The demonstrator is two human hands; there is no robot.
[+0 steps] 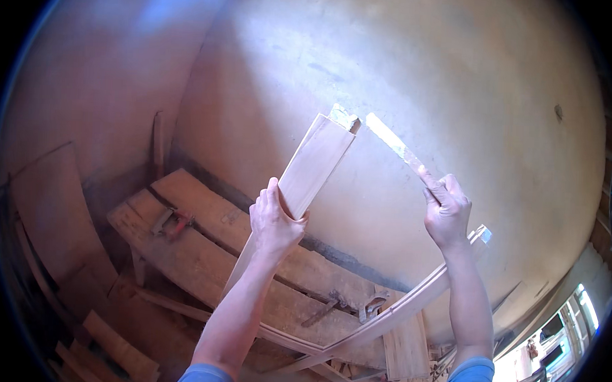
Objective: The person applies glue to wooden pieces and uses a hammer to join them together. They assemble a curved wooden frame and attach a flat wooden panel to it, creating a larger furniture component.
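Note:
My left hand is wrapped round a long pale wooden board that slants up and away from me. White paste coats the narrow tongue at the board's top end. In my right hand is a flat stick, its far part covered in white, the index finger stretched along it. The stick's tip is apart from the tongue, a little to its right. Below, a second grooved rail rises to the right behind my right forearm, with whitish material on its end.
A rough plank bench stands against the plaster wall. On it lie a metal tool with a red part and what looks like a hand plane. Wooden sheets lean at left, above stacked boards. A bright window opening is at lower right.

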